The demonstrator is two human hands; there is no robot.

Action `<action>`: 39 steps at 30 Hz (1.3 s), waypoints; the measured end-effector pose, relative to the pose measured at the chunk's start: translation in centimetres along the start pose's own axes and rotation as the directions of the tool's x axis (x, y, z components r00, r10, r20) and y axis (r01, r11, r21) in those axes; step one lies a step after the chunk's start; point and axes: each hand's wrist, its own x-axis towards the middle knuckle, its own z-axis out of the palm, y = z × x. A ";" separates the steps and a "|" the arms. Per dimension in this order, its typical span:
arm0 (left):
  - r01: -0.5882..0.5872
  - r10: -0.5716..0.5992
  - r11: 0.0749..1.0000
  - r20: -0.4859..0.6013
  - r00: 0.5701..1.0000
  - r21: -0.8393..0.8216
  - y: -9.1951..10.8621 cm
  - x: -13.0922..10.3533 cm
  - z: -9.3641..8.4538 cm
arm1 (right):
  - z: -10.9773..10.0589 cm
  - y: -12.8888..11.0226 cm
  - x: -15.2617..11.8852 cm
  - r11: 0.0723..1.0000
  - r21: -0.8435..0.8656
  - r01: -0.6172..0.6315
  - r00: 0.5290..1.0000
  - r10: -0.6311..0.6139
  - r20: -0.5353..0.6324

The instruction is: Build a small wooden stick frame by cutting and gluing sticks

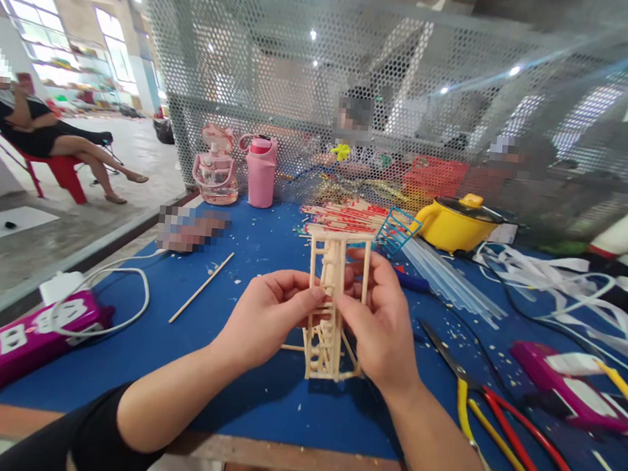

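Between my two hands stands a small frame of pale wooden sticks [328, 370], upright near the middle of the blue tabletop. My left hand [276, 310] grips its left side, thumb pressed against the sticks at mid-height. From the other side my right hand [381, 320] holds it, thumb on the front and fingers wrapped behind, partly hidden by the sticks. A single loose wooden stick [201, 287] lies to the left of my left hand. Scissors [463, 383] with red and yellow handles rest to the right of my right hand.
Red-tipped sticks [349, 217], clear glue sticks [454, 282] and a yellow pot [453, 227] sit farther back. Purple power strips [31, 338] lie at left and right, with cables. Pink bottles [262, 171] stand by the perforated metal screen [286, 62]. A person sits at far left; others are behind the screen.
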 end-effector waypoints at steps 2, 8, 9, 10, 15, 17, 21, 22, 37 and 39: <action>-0.001 0.001 1.000 0.005 1.000 0.002 0.0 -0.1 0.0 | 0.0 -0.1 0.0 1.000 -0.014 -0.002 1.000 0.002 -0.001; -0.001 0.002 1.000 -0.023 1.000 0.023 0.3 -0.2 0.3 | 0.4 -0.1 0.4 0.997 -0.066 -0.027 0.997 0.023 -0.069; -0.004 0.006 0.999 -0.034 0.999 0.051 0.3 -0.2 0.4 | 0.4 -0.2 0.4 0.997 -0.073 -0.035 0.997 0.029 -0.078; -0.007 0.010 0.997 -0.042 0.999 0.077 0.4 -0.2 0.4 | 0.4 -0.2 0.5 0.996 -0.082 -0.042 0.996 0.035 -0.087; -0.016 0.022 0.993 -0.047 0.999 0.118 0.3 -0.2 0.5 | 0.5 -0.3 0.5 0.994 -0.103 -0.045 0.994 0.034 -0.105; -0.018 0.024 0.991 -0.044 0.999 0.130 0.3 -0.1 0.5 | 0.5 -0.3 0.5 0.994 -0.103 -0.041 0.993 0.030 -0.110; -0.018 0.025 0.989 -0.044 0.999 0.149 0.2 -0.1 0.4 | 0.7 0.0 0.4 0.993 -0.110 -0.036 0.993 0.023 -0.114; -0.020 0.027 0.988 -0.045 0.999 0.151 0.2 -0.1 0.4 | 0.7 0.1 0.4 0.993 -0.114 -0.032 0.993 0.019 -0.115; -0.028 0.027 1.000 0.091 0.996 0.010 -0.3 -0.3 0.2 | 0.3 0.3 0.7 0.962 0.247 -0.119 0.983 0.149 -0.110; -0.006 -0.002 0.996 0.097 0.995 0.091 0.0 -0.1 0.0 | 0.1 0.5 0.9 0.945 0.306 -0.118 0.979 0.162 -0.124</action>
